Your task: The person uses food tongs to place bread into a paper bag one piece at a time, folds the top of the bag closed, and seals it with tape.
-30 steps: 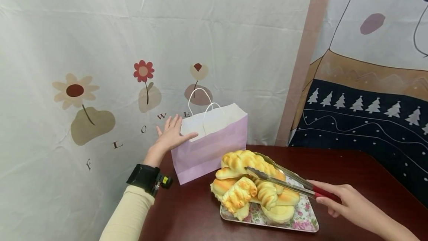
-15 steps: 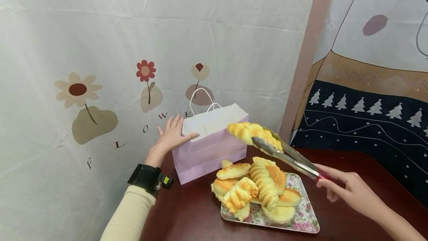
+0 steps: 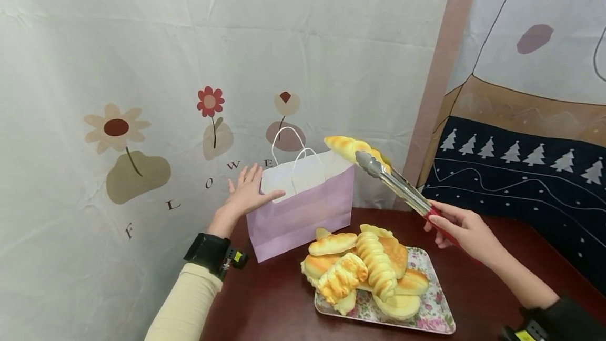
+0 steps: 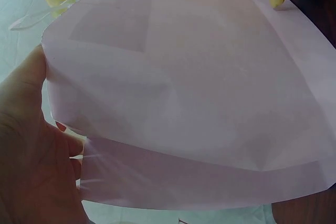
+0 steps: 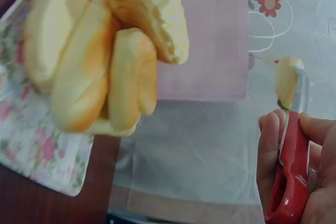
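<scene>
My left hand (image 3: 247,194) rests against the left side of a lilac paper bag (image 3: 307,212), fingers straight and spread, thumb across its top corner. The bag stands upright with white rope handles (image 3: 290,129). In the left wrist view the hand (image 4: 31,145) lies along the bag's edge. My right hand (image 3: 466,230) grips the red handles of metal tongs (image 3: 402,189). A golden braided bread roll (image 3: 345,146) sits between the tongs' tips, raised beside the bag's top right corner. The right wrist view shows the hand round the red tong handle (image 5: 295,166).
A floral tray (image 3: 435,307) piled with several breads, among them a ridged spiral roll (image 3: 375,259), stands in front of the bag on the dark red table (image 3: 265,299). A printed cloth (image 3: 142,41) hangs close behind.
The tongs have lifted the braided roll off the tray's pile and carried it up to the bag's top right. My left hand stays at the bag's side.
</scene>
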A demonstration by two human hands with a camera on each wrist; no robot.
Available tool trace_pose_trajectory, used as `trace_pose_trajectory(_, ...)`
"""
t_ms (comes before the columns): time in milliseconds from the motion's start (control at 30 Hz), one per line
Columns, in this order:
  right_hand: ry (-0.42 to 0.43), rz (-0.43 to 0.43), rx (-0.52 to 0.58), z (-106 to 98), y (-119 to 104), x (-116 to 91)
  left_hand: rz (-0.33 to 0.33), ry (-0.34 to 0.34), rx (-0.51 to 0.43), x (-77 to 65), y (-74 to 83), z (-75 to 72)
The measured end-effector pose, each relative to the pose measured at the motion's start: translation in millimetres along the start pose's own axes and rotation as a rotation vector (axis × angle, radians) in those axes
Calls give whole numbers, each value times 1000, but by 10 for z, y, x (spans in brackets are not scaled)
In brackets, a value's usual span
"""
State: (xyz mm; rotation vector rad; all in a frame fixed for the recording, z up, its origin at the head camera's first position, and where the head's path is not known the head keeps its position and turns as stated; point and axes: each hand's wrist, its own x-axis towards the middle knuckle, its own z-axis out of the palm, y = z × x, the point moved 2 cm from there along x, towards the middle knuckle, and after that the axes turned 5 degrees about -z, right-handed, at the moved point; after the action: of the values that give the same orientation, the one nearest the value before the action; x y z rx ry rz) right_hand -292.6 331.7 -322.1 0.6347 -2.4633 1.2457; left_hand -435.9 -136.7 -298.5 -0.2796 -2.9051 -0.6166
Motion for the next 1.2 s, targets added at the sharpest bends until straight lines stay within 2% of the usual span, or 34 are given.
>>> trace_pose_trajectory(167,-56,39,-17,126,-13,254,0,6,3,-5,6,-2)
trace_pose_trajectory(300,-99,52,-31,210,-48,373,3,7,3,-8,25,3)
trace_pose_trajectory(500,-142,57,-93,261,-99,437,7,7,-1,-10,44,-9)
trace_pose_trajectory(733,-162,33,-230,205,-210,491,-6,-6,-2,-12,40,-37)
trace_pose_trajectory(833,-177,24,-248,197,-251,526,-10,-18,0,-8,35,-44)
trace_pose_trajectory(1000,-174,33,-258,240,-254,565,-9,-35,4,-14,43,-55)
trace_pose_trajectory(1200,-108,23,-218,263,-249,578,-7,-45,1,-41,84,-76)
